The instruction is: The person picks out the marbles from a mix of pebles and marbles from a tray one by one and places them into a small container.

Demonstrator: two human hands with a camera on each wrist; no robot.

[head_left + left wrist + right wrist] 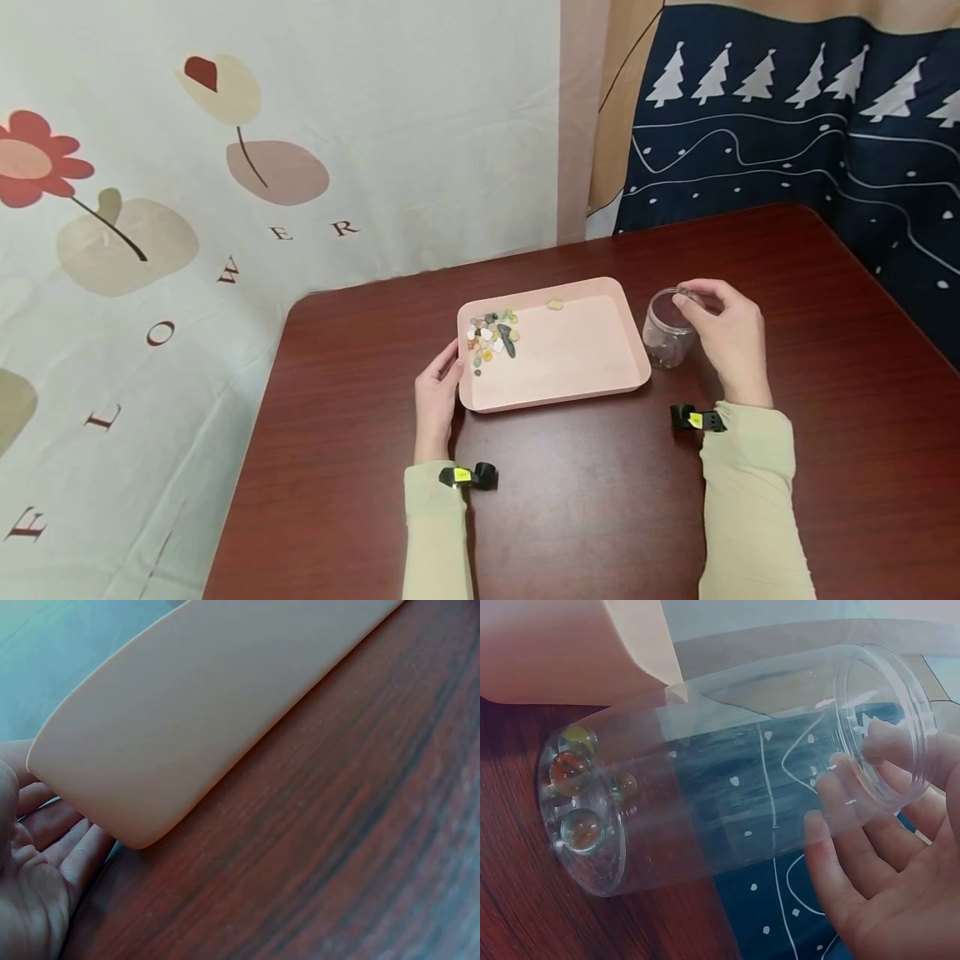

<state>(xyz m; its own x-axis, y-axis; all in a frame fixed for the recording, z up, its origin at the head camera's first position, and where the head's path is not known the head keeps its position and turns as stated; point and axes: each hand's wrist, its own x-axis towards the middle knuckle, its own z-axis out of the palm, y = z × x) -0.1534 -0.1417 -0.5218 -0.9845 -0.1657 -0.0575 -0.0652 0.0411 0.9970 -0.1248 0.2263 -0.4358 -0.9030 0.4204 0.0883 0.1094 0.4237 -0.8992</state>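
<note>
A pink tray (570, 358) lies on the table with small mixed stones (487, 333) gathered at its left end. My left hand (437, 400) rests against the tray's left side, its fingers (86, 851) along the outside of the wall. To the tray's right stands a clear plastic jar (666, 337), without a lid. My right hand (727, 337) pinches the jar's rim, thumb inside the mouth and fingers outside. Several glass marbles (583, 829) sit at the bottom of the jar in the right wrist view.
One yellowish stone (554, 305) lies apart near the tray's back wall. The dark red-brown table (577, 500) meets a pale printed cloth (420, 150) behind and a navy cloth with white trees (757, 150) at the right.
</note>
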